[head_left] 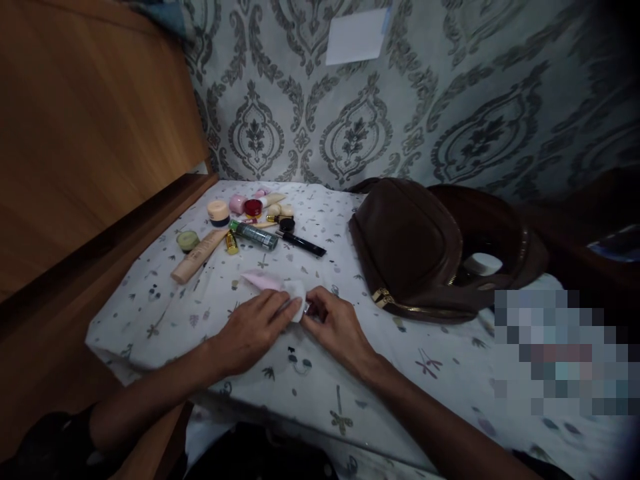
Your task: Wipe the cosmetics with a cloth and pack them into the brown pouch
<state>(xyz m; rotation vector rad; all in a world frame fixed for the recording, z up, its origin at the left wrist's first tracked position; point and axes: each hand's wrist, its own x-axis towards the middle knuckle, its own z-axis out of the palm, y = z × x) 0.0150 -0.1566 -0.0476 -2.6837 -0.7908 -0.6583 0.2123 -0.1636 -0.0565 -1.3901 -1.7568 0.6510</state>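
My left hand point(257, 327) is closed on a pale pink tube point(261, 279), which points to the upper left. A white wipe or tissue point(296, 291) lies over the tube's right end, under my left fingertips. My right hand point(336, 327) pinches at that same end, its curled fingers around something small that is mostly hidden. Both hands are close together, low over the patterned white cloth point(310, 380). Beyond them lie a green clear bottle point(254, 235), a black tube point(301, 244) and a beige tube point(197, 257).
An open brown bag point(407, 247) with a white object point(483, 264) inside stands to the right. Several small jars, including a red one point(253, 208), sit at the back left. A wooden cabinet point(100, 100) borders the left side.
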